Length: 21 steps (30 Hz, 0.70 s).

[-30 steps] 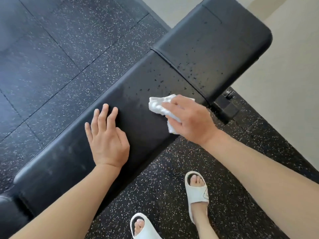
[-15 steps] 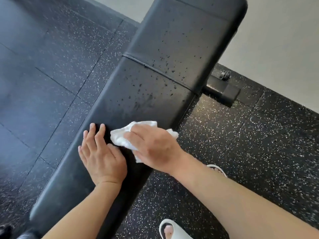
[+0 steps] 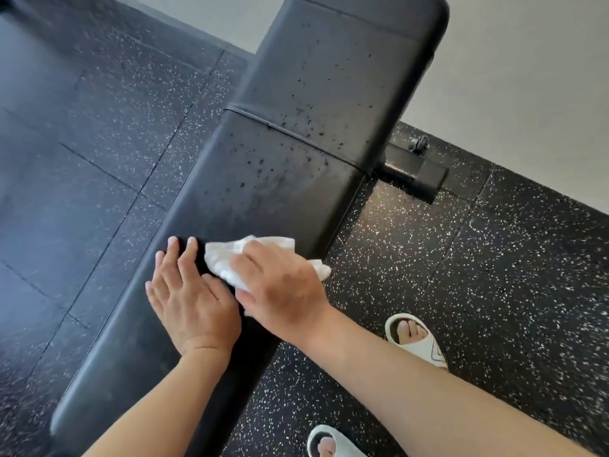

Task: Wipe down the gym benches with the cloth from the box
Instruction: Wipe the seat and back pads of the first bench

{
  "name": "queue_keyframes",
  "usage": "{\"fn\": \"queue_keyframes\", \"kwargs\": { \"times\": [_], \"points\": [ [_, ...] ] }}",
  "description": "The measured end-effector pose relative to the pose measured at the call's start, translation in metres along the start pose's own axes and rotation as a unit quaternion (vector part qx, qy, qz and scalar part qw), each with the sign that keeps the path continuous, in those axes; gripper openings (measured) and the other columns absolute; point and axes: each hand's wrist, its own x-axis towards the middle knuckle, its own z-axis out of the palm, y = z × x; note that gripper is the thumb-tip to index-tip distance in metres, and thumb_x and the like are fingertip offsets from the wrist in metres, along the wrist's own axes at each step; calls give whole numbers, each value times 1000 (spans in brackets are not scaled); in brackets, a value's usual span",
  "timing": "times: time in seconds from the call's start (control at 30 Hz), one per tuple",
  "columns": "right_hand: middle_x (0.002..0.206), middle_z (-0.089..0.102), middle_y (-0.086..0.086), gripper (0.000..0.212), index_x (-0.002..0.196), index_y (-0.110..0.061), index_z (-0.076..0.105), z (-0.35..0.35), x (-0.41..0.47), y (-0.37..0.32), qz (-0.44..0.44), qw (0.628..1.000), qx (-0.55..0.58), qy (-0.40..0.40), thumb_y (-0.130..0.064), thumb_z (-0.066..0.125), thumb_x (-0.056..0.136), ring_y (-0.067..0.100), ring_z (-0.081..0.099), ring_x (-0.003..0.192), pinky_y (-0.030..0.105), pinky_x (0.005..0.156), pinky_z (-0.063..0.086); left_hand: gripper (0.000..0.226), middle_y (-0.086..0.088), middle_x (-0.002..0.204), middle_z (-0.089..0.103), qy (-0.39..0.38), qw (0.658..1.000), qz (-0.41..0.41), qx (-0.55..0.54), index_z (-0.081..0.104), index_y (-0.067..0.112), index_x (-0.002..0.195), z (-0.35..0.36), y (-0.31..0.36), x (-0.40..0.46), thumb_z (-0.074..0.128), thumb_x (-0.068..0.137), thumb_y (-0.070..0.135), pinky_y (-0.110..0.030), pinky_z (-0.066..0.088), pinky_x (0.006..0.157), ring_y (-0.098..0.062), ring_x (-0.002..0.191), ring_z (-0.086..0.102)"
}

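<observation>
White slides (image 3: 416, 341) beside bench (image 3: 296, 153)

The bench (image 3: 296, 143) is padded in black material like vinyl or leather, smooth with a dull sheen, and is speckled with dark droplets towards its far end, on both sides of the stitched seam (image 3: 296, 135) across the pad. Nearer the hands the surface is seen smeared and hazy. The cloth (image 3: 227, 262) is white, soft and crumpled, with a finely textured weave. The frame foot (image 3: 415, 173) by the bench's right edge is matt black metal. The floor (image 3: 494, 275) is laid in black rubber tiles, grainy and flecked with white. The slippers (image 3: 418, 341) are matt, pale, smooth foam or rubber.
</observation>
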Motion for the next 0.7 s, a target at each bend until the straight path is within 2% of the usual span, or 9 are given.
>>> {"fn": "queue_keyframes", "kwargs": {
  "times": [0.1,0.17,0.3,0.37,0.5,0.63,0.7],
  "points": [
    [101,69,6,23,101,-10,74,-7,0,15,-100,992,15,-74,-22,72,80,26,67,84,38,60,53,59,0,170,28,-3,1000,-5,-8,42,25,154,0,0,0,31,96,27,-56,11,128,-24,160,16],
    [101,69,5,22,102,-10,74,-15,11,35,-135,987,-1,-87,-21,66,85,27,68,85,40,60,55,60,-1,169,30,-8,1000,-2,-9,43,23,153,-2,1,0,34,94,23,-57,12,128,-26,159,18],
    [97,68,0,18,97,-11,72,-19,27,41,33,999,-18,9,-16,72,79,24,66,86,39,59,54,63,-3,169,32,-11,1000,-3,2,45,19,153,-4,1,1,33,92,24,-57,11,128,-29,159,20],
    [95,65,1,18,98,-12,70,-8,21,20,52,998,-32,8,-17,71,80,24,62,84,38,61,52,63,-3,169,32,-15,1000,-4,1,45,20,153,-4,2,1,31,92,26,-57,10,129,-28,159,19],
    [96,66,3,20,102,-13,72,6,4,-10,-34,997,1,-74,-20,71,83,24,61,79,38,62,52,59,2,171,28,-21,1000,-10,-8,43,25,156,-3,0,1,31,99,36,-55,8,130,-23,161,15],
    [101,70,4,21,100,-13,74,-12,30,25,-223,965,-43,-135,-25,62,89,23,68,83,33,63,54,58,1,170,30,-15,1000,-8,-14,43,25,154,-2,-1,1,32,98,31,-57,10,129,-24,160,17],
    [99,69,4,22,101,-13,74,-15,62,46,-233,962,-54,-130,-26,60,91,25,69,82,37,58,54,60,-1,168,33,-6,1000,1,-4,44,24,153,-2,-1,1,36,94,25,-58,11,129,-27,159,20]
  ]
}}
